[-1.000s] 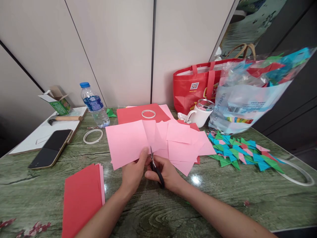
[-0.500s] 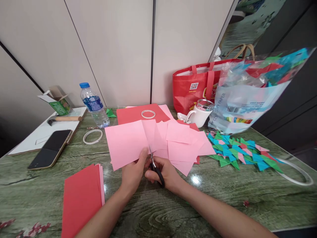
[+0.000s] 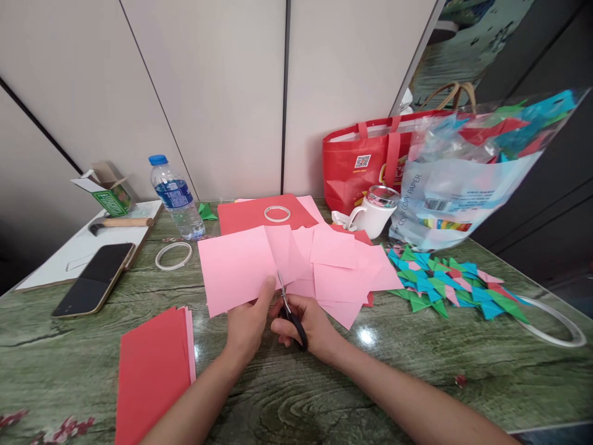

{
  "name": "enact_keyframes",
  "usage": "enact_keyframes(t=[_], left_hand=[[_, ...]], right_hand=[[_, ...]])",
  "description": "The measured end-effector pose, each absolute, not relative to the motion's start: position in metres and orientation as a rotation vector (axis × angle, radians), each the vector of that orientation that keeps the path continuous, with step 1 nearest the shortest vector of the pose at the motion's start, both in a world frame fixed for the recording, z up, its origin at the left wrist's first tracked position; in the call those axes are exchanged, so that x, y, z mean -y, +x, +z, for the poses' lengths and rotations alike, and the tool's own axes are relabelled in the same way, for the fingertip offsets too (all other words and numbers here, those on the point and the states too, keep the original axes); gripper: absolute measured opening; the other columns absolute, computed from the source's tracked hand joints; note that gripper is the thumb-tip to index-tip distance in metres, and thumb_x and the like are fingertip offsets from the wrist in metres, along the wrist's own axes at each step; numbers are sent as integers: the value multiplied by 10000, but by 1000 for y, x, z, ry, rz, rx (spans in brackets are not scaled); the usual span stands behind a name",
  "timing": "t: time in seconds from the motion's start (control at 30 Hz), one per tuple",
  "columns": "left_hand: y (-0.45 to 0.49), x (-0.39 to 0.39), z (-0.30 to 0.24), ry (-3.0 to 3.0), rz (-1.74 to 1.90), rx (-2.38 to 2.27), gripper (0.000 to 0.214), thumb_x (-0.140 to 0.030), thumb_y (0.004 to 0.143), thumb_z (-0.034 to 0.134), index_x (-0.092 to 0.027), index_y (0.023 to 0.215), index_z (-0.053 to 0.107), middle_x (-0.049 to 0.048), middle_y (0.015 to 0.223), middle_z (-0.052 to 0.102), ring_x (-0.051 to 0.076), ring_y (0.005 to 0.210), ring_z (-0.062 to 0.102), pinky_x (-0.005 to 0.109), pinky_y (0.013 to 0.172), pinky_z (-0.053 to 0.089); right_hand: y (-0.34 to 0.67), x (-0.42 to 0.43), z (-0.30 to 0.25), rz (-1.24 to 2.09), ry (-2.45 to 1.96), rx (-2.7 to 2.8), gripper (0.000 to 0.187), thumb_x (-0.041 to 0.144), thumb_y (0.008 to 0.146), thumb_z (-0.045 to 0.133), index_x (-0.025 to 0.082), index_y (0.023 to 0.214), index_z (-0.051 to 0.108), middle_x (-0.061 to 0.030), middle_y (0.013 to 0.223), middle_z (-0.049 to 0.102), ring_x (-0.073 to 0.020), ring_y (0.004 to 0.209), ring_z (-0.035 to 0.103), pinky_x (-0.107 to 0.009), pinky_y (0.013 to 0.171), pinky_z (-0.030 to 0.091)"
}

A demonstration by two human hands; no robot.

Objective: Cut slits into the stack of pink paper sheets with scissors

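My left hand [image 3: 249,324] grips a pink sheet of paper [image 3: 238,266] by its lower right part, thumb on top. In my right hand [image 3: 308,324] is a pair of scissors with black handles [image 3: 296,329], my fingers closed round the handles. The scissors' blades lie at the sheet's right side, beside my left thumb, where a pink strip stands apart from the main sheet. Loose pink paper pieces [image 3: 340,278] lie overlapping just behind and right of the scissors. Under them at the back are red sheets [image 3: 250,210] with a white tape ring [image 3: 277,214] on top.
At left are a red paper stack [image 3: 151,371], a phone [image 3: 96,278], a hammer [image 3: 123,222], a water bottle [image 3: 178,198] and another tape ring [image 3: 173,255]. At right are a white mug [image 3: 374,216], a red bag [image 3: 345,161], a plastic bag [image 3: 463,185] and folded paper pieces [image 3: 445,281].
The pink sheet in my left hand has shifted very slightly to the right and its left edge a little down. The scissors and my right hand have hardly moved.
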State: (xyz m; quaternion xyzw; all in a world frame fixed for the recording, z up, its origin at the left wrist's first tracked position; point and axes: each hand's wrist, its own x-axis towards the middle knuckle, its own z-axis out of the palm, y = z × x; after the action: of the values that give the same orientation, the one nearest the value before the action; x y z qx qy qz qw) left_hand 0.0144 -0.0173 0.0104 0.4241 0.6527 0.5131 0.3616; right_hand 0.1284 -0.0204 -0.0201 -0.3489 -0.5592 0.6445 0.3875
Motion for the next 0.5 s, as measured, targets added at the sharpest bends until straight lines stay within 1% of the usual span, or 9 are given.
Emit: enact_keyframes(t=[0.07,0.17,0.27,0.37,0.43,0.5], left_hand=[[15,16,7,1044,1370,-1643,435,-506,673,529,-135,876,633,85,874,670,202,867,602,312,840,414],[13,14,2,977,1444,-1640,492,-531,707,472,-136,971,600,92,976,645,195,912,590,301,836,423],[11,15,1,973,1388,-1739,528,-545,675,511,-141,1009,580,102,1071,607,214,979,563,313,872,403],[11,18,4,1037,1361,-1788,534,-537,664,536,-168,1050,559,92,1133,575,211,1054,517,318,962,319],[13,19,7,1074,1390,-1766,552,-520,671,542,-180,1106,524,85,1193,534,197,1098,483,305,992,281],[15,19,9,1082,1404,-1747,563,-502,678,547,-180,1138,501,84,1230,503,192,1117,466,298,995,283]], right_hand=[[128,21,-20,1655,-881,1410,342,432,626,665,146,743,520,53,512,494,-66,399,444,-200,401,350],[128,22,-20,1666,-883,1407,336,426,633,662,147,757,521,55,506,491,-68,402,445,-202,408,346],[128,22,-17,1665,-893,1407,362,434,628,664,148,797,520,51,519,501,-77,429,454,-211,432,352],[129,21,-13,1654,-892,1368,447,426,558,717,149,839,509,33,603,535,-93,516,482,-224,493,380],[130,21,-10,1644,-906,1344,477,421,511,746,151,814,496,18,655,542,-102,567,488,-228,524,390],[130,20,-7,1642,-921,1330,482,431,485,755,156,767,478,12,671,536,-107,586,482,-231,534,391]])
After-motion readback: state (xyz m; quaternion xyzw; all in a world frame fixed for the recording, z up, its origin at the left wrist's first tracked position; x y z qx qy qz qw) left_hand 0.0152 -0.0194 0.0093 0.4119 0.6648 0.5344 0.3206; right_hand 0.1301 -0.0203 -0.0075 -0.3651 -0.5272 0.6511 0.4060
